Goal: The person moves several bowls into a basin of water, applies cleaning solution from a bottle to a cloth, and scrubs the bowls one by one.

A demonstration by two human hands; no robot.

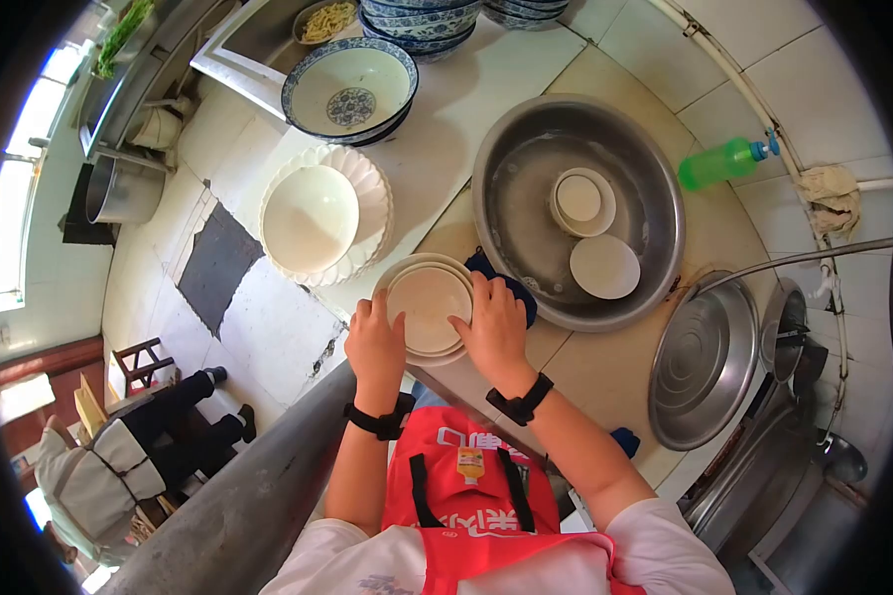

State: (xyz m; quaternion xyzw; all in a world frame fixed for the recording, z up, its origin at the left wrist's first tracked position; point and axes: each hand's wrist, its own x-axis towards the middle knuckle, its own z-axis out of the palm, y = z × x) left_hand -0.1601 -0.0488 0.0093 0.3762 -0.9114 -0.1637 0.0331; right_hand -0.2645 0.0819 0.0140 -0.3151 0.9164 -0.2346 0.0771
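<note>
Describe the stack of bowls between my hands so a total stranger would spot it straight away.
Find the wide metal basin on the counter. Just outside its near left rim, by the counter's edge, is a nested stack of plain pale bowls. Unlike the scalloped dish and blue-patterned bowls farther back, this stack has the left hand and right hand gripping its sides.

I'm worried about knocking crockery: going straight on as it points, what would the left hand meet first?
The left hand would probably meet the scalloped white dish first, though relative heights are hard to judge.
</note>
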